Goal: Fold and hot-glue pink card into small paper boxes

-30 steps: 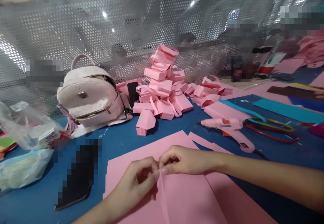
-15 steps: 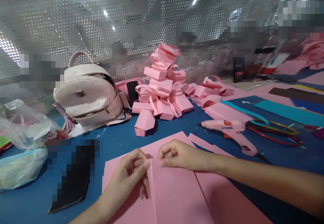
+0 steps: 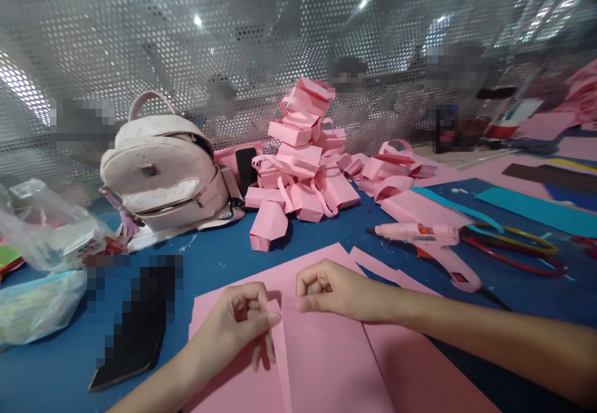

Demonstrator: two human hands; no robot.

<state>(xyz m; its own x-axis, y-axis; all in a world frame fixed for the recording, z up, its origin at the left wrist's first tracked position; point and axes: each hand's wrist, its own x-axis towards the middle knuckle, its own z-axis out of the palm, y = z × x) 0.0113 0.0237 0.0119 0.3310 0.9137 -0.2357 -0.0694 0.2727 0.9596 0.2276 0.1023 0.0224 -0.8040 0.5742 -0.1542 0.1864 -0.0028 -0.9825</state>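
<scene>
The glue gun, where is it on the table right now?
In the head view the pink glue gun lies on the blue table to the right, beyond the right hand, with the red-handled scissors just right of it.

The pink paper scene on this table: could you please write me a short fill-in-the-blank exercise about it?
1. Both hands rest on a sheet of ____ paper.
2. The left hand pinches a raised ____ in that sheet.
3. The glue gun lies on the person's ____ side.
4. The backpack stands beside a pile of pink paper ____.

Missing words: pink; fold; right; boxes
</scene>
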